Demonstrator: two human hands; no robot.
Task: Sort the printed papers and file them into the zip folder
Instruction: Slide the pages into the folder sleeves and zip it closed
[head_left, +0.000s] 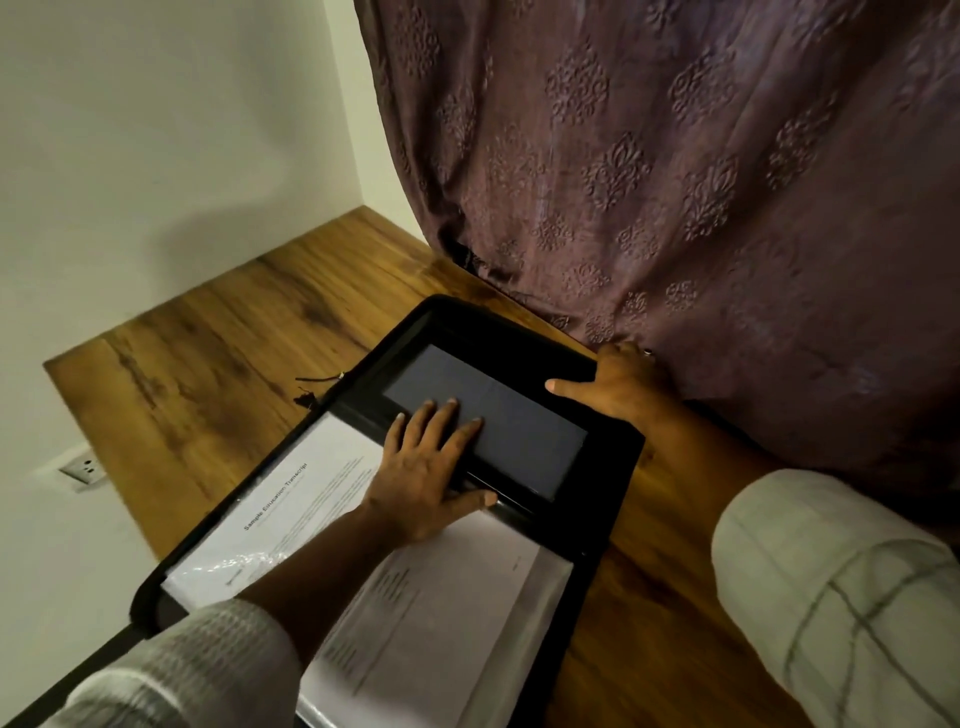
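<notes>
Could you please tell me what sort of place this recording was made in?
Most likely a room in a home, at a corner desk: a wooden table meets a plain white wall with a power socket, and an embossed purple curtain hangs along its far side.

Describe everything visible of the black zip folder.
The black fabric zip folder lies open and flat on the brown wooden table, beside the purple curtain. Its far half shows a dark pocket; its near half holds printed papers in clear sleeves. The left hand presses flat at the spine; the right hand holds the far edge.
</notes>
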